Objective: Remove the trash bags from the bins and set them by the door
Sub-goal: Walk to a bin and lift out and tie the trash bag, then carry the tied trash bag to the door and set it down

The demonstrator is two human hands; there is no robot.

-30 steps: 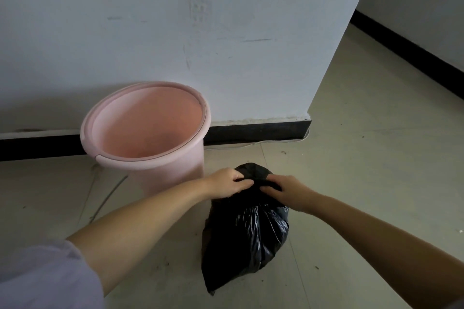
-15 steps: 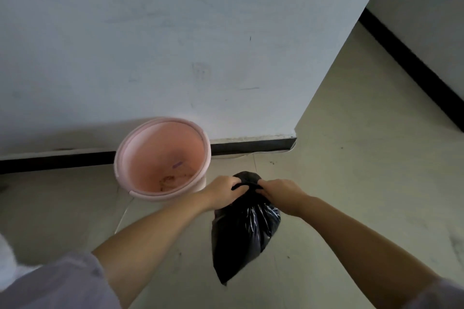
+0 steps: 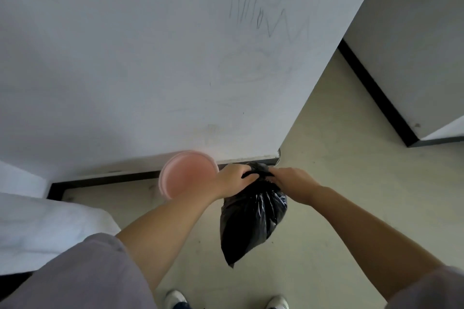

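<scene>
**Pale floor, white wall, and a black bag held clear of the bin**

Pale tiled floor (image 3: 339, 183) runs out to your right past the corner of a white wall (image 3: 125, 57), which carries a black skirting strip along its base and some thin pencil scribbles (image 3: 263, 5) high up. A second white wall (image 3: 414, 45) with the same dark skirting stands further off on the right.

Your left hand (image 3: 232, 179) and your right hand (image 3: 291, 183) are both clenched around the gathered neck of a crinkled, glossy black plastic trash bag (image 3: 251, 223). The two hands sit close together at the top of the bag, fingers curled over the bunched plastic. Below your grip the bag hangs down in a tapering shape, its lowest corner pointing toward the floor in front of your feet; it appears to hang free of the floor.

Just left of the bag, against the foot of the wall, stands a round pink plastic bin (image 3: 187, 173). Your left forearm crosses in front of its near rim. The bag is outside the bin, beside it.

At the lower left you see a white fabric-covered surface (image 3: 45, 228), and your grey sleeve (image 3: 82, 276) fills the bottom corner. The tips of your two white shoes (image 3: 175, 298) show at the bottom edge.
</scene>
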